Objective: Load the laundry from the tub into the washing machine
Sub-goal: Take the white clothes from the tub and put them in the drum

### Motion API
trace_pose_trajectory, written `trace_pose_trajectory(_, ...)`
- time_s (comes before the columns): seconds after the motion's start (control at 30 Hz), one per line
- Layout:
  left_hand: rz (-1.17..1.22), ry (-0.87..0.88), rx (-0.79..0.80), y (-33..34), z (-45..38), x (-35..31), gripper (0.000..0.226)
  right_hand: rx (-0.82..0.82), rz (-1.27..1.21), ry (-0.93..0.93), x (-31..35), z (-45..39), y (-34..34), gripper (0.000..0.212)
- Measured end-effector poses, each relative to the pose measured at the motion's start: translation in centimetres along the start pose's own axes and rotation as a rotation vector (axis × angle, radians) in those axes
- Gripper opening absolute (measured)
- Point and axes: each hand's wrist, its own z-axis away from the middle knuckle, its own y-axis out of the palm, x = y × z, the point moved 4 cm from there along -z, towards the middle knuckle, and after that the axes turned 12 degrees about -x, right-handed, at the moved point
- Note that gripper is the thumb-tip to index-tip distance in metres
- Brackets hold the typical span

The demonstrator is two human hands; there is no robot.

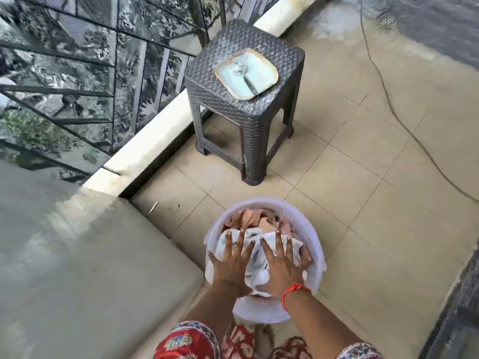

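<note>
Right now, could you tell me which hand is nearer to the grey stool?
Left. The left hand lies on the laundry on the side toward the stool; the right hand lies beside it, farther off.

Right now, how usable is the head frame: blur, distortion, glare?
Head view: wide-angle bending curves the railing and ledge; edges smeared, the left slab and top-right floor most. Centre is sharper: stool, plate, both hands flat on laundry. White tub rim looks overexposed. Soft daylight, faint shadows.

A round white tub [315,244] stands upright on the tiled floor [375,203], full of laundry [256,257]: crumpled white patterned cloth on top at the near side, peach-pink pieces bunched at the far side.
</note>
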Motion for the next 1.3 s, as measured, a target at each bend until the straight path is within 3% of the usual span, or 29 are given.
trace_pose_trajectory(0.17,-0.017,0.03,0.011,3.3,-2.9,-0.1,0.133,0.086,-0.036,0.025,0.3,-1.9,3.9,0.125)
trace_pose_trajectory(0.4,-0.116,0.068,-0.005,6.4,-5.1,-0.6,0.138,0.067,-0.049,0.053,0.7,-4.0,7.5,0.129)
trace_pose_trajectory(0.5,-0.133,0.099,-0.026,7.1,-6.0,-0.4,0.128,0.078,-0.006,0.071,0.7,-4.7,8.8,0.122)
trace_pose_trajectory(0.8,0.012,0.07,-0.09,6.5,-6.3,-1.0,0.071,-0.048,-0.023,0.144,1.6,-5.4,9.6,0.065)
trace_pose_trajectory(0.93,0.089,0.062,-0.163,3.3,-4.5,-1.6,0.059,0.001,-0.093,0.125,1.4,-3.5,6.8,0.067)
trace_pose_trajectory(1.07,0.093,0.117,-0.232,-0.4,-1.2,-2.2,0.07,-0.041,-0.115,0.127,1.8,-0.1,1.1,0.06)
trace_pose_trajectory(1.3,0.041,0.109,-0.205,-11.5,6.6,-3.1,0.065,-0.123,-0.149,0.106,3.1,6.6,-10.7,0.068)
